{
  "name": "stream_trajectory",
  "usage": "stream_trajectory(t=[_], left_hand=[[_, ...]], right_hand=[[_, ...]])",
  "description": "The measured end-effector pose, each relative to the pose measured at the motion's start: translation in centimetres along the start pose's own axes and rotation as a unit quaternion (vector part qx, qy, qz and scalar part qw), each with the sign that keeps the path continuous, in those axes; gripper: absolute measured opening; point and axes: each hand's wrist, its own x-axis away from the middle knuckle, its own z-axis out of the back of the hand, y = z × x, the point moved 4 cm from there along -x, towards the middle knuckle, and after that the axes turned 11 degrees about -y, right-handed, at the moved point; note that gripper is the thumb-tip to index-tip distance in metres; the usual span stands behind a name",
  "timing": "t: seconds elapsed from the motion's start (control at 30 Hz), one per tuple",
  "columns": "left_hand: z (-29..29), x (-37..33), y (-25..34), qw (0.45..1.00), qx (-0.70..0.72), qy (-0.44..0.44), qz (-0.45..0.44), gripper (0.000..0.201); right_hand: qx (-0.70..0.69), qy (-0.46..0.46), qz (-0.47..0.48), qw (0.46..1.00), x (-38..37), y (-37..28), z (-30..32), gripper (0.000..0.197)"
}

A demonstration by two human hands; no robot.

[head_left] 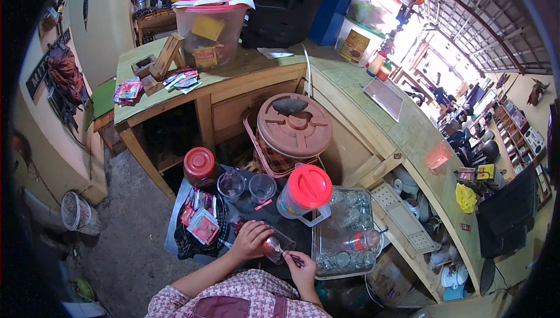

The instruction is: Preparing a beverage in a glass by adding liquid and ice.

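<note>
My left hand (253, 240) is closed over a clear cup (286, 240) that looks tilted, near a dark red thing mostly hidden by the fingers. My right hand (300, 266) pinches the thin end of a shiny metal utensil, apparently a spoon (272, 245), whose broad end lies at the cup beside my left fingers. Ahead stand two clear plastic cups (231, 185) and a clear pitcher (294, 202) with a red lid. To the left, several sachets (203, 225) lie in a dark round basket (192, 248).
A metal tray (344, 268) of upturned glasses and a red-banded bottle (364, 240) sits at right. Behind are a red-lidded jar (199, 165) and a large lidded container (295, 125). A wooden counter (245, 73) curves around. A bucket (80, 213) stands at far left.
</note>
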Motion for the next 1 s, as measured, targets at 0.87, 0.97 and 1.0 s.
stream_trajectory(t=[0.87,0.97,1.0], left_hand=[[0.3,-0.1,-0.2,1.0,-0.005,0.0,-0.003,0.06],[0.2,0.2,-0.6,1.0,-0.008,0.016,0.013,0.061],[0.1,0.3,-0.8,1.0,-0.008,0.016,0.013,0.061]], right_hand=[[-0.368,-0.123,-0.313,0.867,0.8,0.6,0.5,0.029],[-0.386,-0.123,-0.319,0.857,1.5,0.4,1.0,0.029],[-0.386,-0.123,-0.319,0.857,1.7,0.0,1.0,0.029]])
